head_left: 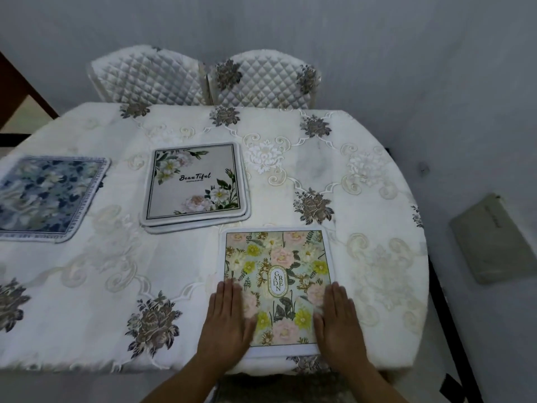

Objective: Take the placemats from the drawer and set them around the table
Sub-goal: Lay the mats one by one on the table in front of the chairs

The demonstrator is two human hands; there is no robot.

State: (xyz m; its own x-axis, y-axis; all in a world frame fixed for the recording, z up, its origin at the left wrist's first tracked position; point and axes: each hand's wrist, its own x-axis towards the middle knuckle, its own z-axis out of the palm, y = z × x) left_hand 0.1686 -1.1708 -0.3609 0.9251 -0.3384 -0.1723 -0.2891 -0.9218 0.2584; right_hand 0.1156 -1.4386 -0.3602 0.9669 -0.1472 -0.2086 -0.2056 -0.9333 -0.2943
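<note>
A floral placemat marked "GARDEN" (279, 257) lies flat at the table's near edge. My left hand (228, 321) rests palm down on its left side, and my right hand (338, 321) rests palm down on its right side, fingers extended, neither gripping. A grey placemat marked "Beautiful" (194, 181) tops a small stack in the middle of the table. At the left end lies a blue floral placemat (46, 196). The table (377, 175) wears a white embroidered cloth.
Two quilted white chairs (151, 77) (261, 80) stand side by side at the table's far edge, against the wall. A grey-green flat cushion or mat (494, 239) lies on the floor to the right. A dark wooden edge shows at far left.
</note>
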